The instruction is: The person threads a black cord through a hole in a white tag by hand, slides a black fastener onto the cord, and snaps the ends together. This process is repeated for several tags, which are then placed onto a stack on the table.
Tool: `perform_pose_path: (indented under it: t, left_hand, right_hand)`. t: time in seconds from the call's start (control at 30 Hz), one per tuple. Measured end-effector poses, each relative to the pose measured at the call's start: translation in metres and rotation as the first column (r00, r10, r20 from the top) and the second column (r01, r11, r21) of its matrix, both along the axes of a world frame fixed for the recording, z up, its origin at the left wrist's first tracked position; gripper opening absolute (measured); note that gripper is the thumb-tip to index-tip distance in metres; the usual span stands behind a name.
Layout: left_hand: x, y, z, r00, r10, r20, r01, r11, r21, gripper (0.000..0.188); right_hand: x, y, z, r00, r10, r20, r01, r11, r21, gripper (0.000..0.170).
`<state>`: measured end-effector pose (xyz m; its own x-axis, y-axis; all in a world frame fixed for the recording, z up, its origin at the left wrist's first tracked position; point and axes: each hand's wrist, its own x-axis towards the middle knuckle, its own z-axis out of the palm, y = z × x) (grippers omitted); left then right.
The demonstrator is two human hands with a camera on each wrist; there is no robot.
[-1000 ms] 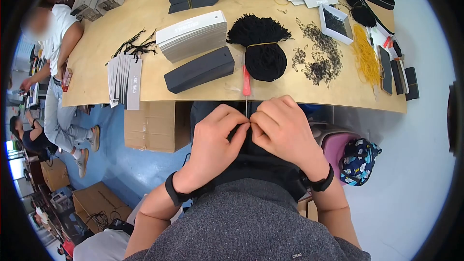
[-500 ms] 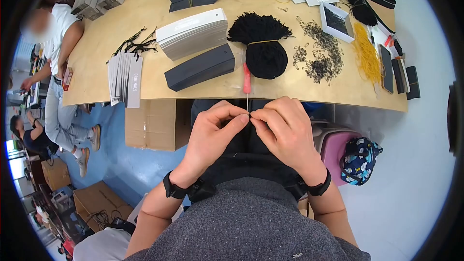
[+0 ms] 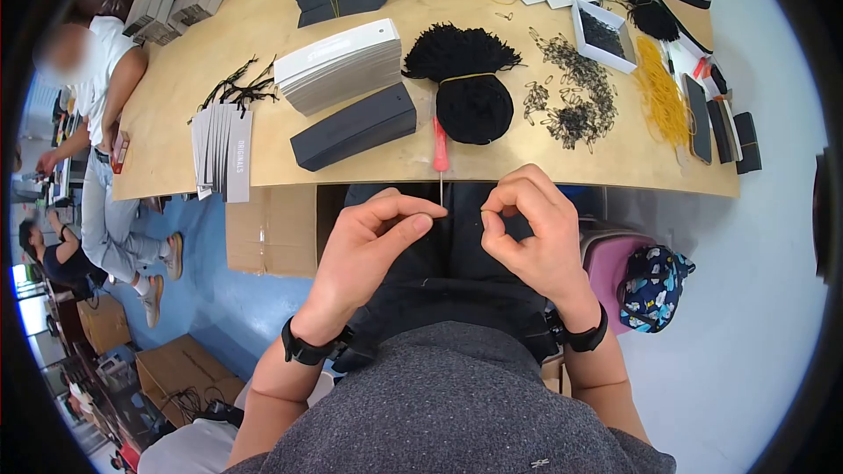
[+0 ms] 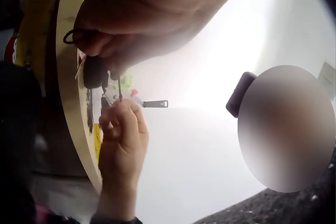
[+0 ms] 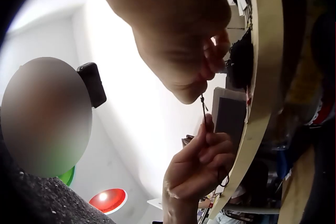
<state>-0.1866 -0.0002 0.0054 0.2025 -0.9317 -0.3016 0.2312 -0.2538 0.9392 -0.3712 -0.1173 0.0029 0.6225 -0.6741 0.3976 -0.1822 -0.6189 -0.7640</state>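
Observation:
My left hand [image 3: 367, 241] pinches a thin black cord between thumb and forefinger, just under the table edge. Between the two hands runs the cord [image 5: 204, 109], with a small knot showing in the right wrist view. My right hand [image 3: 537, 233] pinches its other end, thumb and forefinger meeting in a ring. A loop of the cord [image 4: 67, 37] sticks out beside the left hand in the left wrist view. Close to the left fingertips is the thin metal shaft of a red-handled tool [image 3: 440, 151], which juts over the table edge.
On the table [image 3: 263, 136] lie a bundle of black cords [image 3: 474, 110], a stack of white tags [image 3: 338, 66], a dark tag stack [image 3: 353, 127] and corded tags [image 3: 221, 151]. Rightward are loose safety pins [image 3: 575, 105], a white box [image 3: 604, 35] and yellow bands [image 3: 660, 92].
My hands were together at the tool's metal shaft; now they have drawn apart, the right hand moving right and the left hand slightly left. The head view has shifted slightly.

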Motion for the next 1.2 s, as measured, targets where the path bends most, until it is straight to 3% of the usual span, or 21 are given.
perform_pose_path:
  t: [0.07, 0.13, 0.2, 0.27, 0.37, 0.4, 0.47, 0.53, 0.57, 0.6, 0.67, 0.73, 0.77, 0.8, 0.83, 0.9, 0.93, 1.0, 1.03, 1.17, 1.2]
  left_hand:
    - [0.006, 0.002, 0.003, 0.960, 0.021, 0.279, -0.011, 0.999, -0.038, 0.014]
    - [0.017, 0.005, -0.001, 0.935, 0.060, 0.350, -0.026, 0.994, -0.102, 0.012]
    - [0.024, 0.007, 0.004, 0.828, 0.089, 0.554, -0.041, 0.994, -0.099, 0.009]
    - [0.021, 0.004, 0.008, 0.805, 0.113, 0.582, -0.026, 0.988, -0.155, 0.008]
    - [0.006, -0.005, 0.020, 0.757, 0.119, 0.642, 0.037, 0.974, -0.224, 0.009]
    - [0.004, -0.008, 0.021, 0.756, 0.120, 0.644, 0.041, 0.972, -0.230, 0.009]
    - [-0.001, -0.012, 0.023, 0.763, 0.104, 0.638, 0.059, 0.972, -0.229, 0.009]
    - [-0.004, -0.016, 0.026, 0.762, 0.105, 0.639, 0.060, 0.971, -0.232, 0.009]
    - [-0.003, -0.017, 0.027, 0.750, 0.112, 0.651, 0.070, 0.967, -0.246, 0.009]
    - [-0.002, -0.018, 0.027, 0.737, 0.121, 0.665, 0.078, 0.962, -0.261, 0.009]
    - [0.005, -0.019, 0.031, 0.713, 0.106, 0.694, 0.116, 0.957, -0.265, 0.015]
    - [0.012, -0.029, 0.046, 0.645, 0.121, 0.755, 0.122, 0.958, -0.259, 0.029]
    - [0.030, -0.038, 0.043, 0.443, 0.236, 0.865, 0.186, 0.920, -0.346, 0.042]
    - [0.043, -0.050, 0.051, 0.379, 0.285, 0.880, 0.156, 0.918, -0.365, 0.045]
    - [0.059, -0.064, 0.060, 0.181, 0.332, 0.926, 0.189, 0.912, -0.364, 0.044]
    - [0.093, -0.095, 0.057, 0.044, 0.379, 0.924, 0.216, 0.900, -0.379, 0.039]
    - [0.108, -0.105, 0.055, 0.040, 0.386, 0.922, 0.212, 0.898, -0.385, 0.039]
    - [0.125, -0.119, 0.055, 0.196, 0.019, 0.980, 0.144, 0.988, -0.048, 0.034]
    - [0.124, -0.121, 0.056, 0.322, 0.001, 0.947, 0.076, 0.997, -0.027, 0.031]
    - [0.114, -0.108, 0.061, 0.349, 0.112, 0.930, 0.067, 0.987, -0.144, 0.032]
    - [0.111, -0.103, 0.066, 0.248, 0.193, 0.949, 0.077, 0.973, -0.218, 0.032]
  right_hand:
    - [-0.004, -0.002, 0.004, 1.000, 0.014, 0.019, -0.016, 0.991, 0.136, 0.018]
    - [-0.017, -0.012, 0.004, 1.000, 0.020, -0.013, -0.017, 0.979, 0.205, 0.015]
    - [-0.027, -0.019, 0.006, 1.000, -0.001, -0.026, 0.008, 0.957, 0.291, 0.013]
    - [-0.034, -0.024, 0.007, 0.988, 0.009, -0.154, 0.035, 0.958, 0.284, 0.016]
    - [-0.019, -0.016, 0.015, 0.986, -0.102, -0.129, 0.129, 0.966, 0.224, 0.027]
    - [-0.018, -0.014, 0.009, 1.000, 0.015, 0.002, -0.014, 0.926, 0.378, 0.040]
    - [-0.005, 0.001, 0.026, 0.965, 0.145, 0.218, -0.261, 0.608, 0.750, 0.044]
    - [0.010, 0.008, 0.014, 0.927, 0.222, 0.301, -0.374, 0.533, 0.759, 0.047]
    - [0.015, 0.009, 0.004, 0.937, 0.224, 0.267, -0.347, 0.554, 0.757, 0.034]
    - [0.016, 0.007, 0.002, 0.934, 0.230, 0.274, -0.358, 0.555, 0.751, 0.034]
    - [0.012, 0.001, 0.000, 0.965, 0.209, 0.158, -0.252, 0.574, 0.779, 0.018]
    - [0.008, 0.000, -0.002, 0.965, 0.176, 0.195, -0.262, 0.595, 0.760, 0.012]
    - [0.005, -0.002, -0.002, 0.969, 0.173, 0.174, -0.244, 0.611, 0.753, 0.012]
    - [0.003, -0.002, -0.002, 0.974, 0.169, 0.151, -0.224, 0.627, 0.746, 0.012]
    - [0.003, -0.002, -0.001, 0.979, 0.151, 0.138, -0.203, 0.635, 0.746, 0.012]
    - [0.000, 0.002, -0.005, 0.979, 0.160, 0.126, -0.200, 0.638, 0.743, 0.012]
    - [-0.002, 0.003, -0.006, 0.981, 0.159, 0.116, -0.192, 0.642, 0.743, 0.012]
    - [-0.005, 0.007, -0.005, 0.982, 0.149, 0.113, -0.184, 0.653, 0.734, 0.011]
    - [-0.008, 0.008, -0.005, 0.983, 0.156, 0.100, -0.179, 0.667, 0.723, 0.010]
    - [-0.013, 0.009, -0.006, 0.985, 0.154, 0.083, -0.168, 0.702, 0.692, 0.008]
    - [-0.013, 0.008, -0.007, 0.984, 0.157, 0.078, -0.168, 0.709, 0.685, 0.008]
